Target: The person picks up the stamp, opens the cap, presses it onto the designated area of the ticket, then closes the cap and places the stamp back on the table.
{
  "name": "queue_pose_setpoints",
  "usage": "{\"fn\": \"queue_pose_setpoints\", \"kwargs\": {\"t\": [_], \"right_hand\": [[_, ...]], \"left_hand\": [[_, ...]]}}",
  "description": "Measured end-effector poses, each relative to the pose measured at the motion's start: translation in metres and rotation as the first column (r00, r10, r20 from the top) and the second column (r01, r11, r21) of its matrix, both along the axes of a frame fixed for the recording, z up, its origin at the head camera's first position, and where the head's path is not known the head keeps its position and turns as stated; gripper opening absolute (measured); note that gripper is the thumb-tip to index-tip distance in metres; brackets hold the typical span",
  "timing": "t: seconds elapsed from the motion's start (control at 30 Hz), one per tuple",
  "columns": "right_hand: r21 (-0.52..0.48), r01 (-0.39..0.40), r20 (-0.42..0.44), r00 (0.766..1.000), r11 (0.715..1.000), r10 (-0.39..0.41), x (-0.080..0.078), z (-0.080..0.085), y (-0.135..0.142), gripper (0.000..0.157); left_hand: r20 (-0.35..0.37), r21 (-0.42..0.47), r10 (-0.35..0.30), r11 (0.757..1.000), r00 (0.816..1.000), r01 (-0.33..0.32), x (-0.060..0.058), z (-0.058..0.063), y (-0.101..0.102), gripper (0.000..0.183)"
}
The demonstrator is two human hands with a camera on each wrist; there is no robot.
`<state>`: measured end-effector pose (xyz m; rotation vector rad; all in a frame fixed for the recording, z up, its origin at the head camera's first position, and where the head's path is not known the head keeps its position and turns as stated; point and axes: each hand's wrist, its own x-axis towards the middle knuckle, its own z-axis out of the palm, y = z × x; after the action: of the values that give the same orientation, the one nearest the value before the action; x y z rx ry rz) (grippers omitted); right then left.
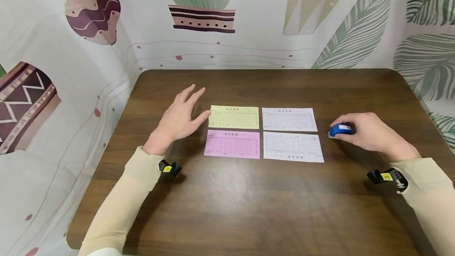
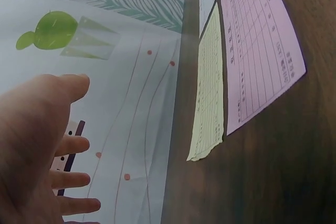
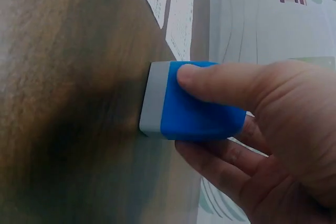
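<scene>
1. A pale cloth backdrop [image 1: 256, 52], printed with potted cacti and feathery leaves, hangs behind a dark wood-grain worktop [image 1: 227, 204] with rounded far corners.

2. Four printed forms lie near the middle in two rows: a yellow slip [image 1: 233, 117] above a pink slip [image 1: 232, 144], and, to their right, an upper white slip [image 1: 289, 119] above a lower white slip [image 1: 293, 147]. The lower white one has its heading along the near edge, turned opposite to the others.

3. The step in hand appears to be handling the blue block [image 3: 202, 124]. The person's right grip [image 1: 371, 131] pinches it, thumb on one side and fingers on the other.

4. The block is just to the right of the white slips, apart from them, its pale base toward the worktop; whether it touches the wood cannot be told.

5. The left grip [image 1: 177, 119] is spread wide and holds nothing, its thumb near the yellow slip.

6. Any next move of the block would probably call for a firm pinch and a clear lift, so the loose papers are not dragged.

7. The block looks compact and smooth, with bright blue sides, rounded edges, a light grey base and a small white label on top.
</scene>
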<state>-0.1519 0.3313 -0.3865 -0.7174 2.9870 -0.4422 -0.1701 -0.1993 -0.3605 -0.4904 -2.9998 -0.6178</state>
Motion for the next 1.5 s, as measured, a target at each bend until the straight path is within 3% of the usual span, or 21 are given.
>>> {"fn": "queue_pose_setpoints", "kwargs": {"t": [0.13, 0.3, 0.47, 0.73, 1.07, 1.33, 1.5], "right_hand": [[-0.001, 0.001, -0.014, 1.000, 1.000, -0.001, -0.001, 0.010, -0.003, 0.034], [-0.046, 0.003, -0.082, 0.997, 0.999, -0.007, -0.003, 0.030, -0.016, 0.036], [-0.125, -0.064, -0.154, 0.987, 0.990, 0.045, -0.009, 0.052, -0.040, 0.035], [-0.226, -0.146, -0.104, 0.987, 0.963, 0.125, -0.025, 0.078, -0.090, 0.034], [-0.347, -0.243, -0.067, 0.970, 0.906, 0.234, -0.035, 0.081, -0.143, 0.030], [-0.388, -0.313, -0.072, 0.948, 0.867, 0.310, -0.038, 0.078, -0.164, 0.031], [-0.410, -0.314, -0.061, 0.946, 0.856, 0.318, -0.038, 0.075, -0.168, 0.031]], "left_hand": [[0.008, 0.041, -0.009, 0.999, 1.000, 0.009, 0.000, 0.002, 0.003, 0.074], [-0.038, 0.110, -0.052, 0.992, 0.998, 0.056, -0.001, 0.004, 0.012, 0.067], [-0.092, 0.179, -0.114, 0.975, 0.989, 0.129, -0.003, 0.007, 0.025, 0.061], [-0.065, 0.233, -0.216, 0.946, 0.974, 0.225, -0.004, 0.010, 0.047, 0.057], [-0.056, 0.311, -0.341, 0.887, 0.938, 0.341, -0.004, 0.016, 0.096, 0.053], [-0.108, 0.395, -0.343, 0.847, 0.933, 0.356, -0.007, 0.013, 0.121, 0.036], [-0.116, 0.393, -0.308, 0.859, 0.944, 0.328, -0.007, 0.011, 0.123, 0.026]]}}
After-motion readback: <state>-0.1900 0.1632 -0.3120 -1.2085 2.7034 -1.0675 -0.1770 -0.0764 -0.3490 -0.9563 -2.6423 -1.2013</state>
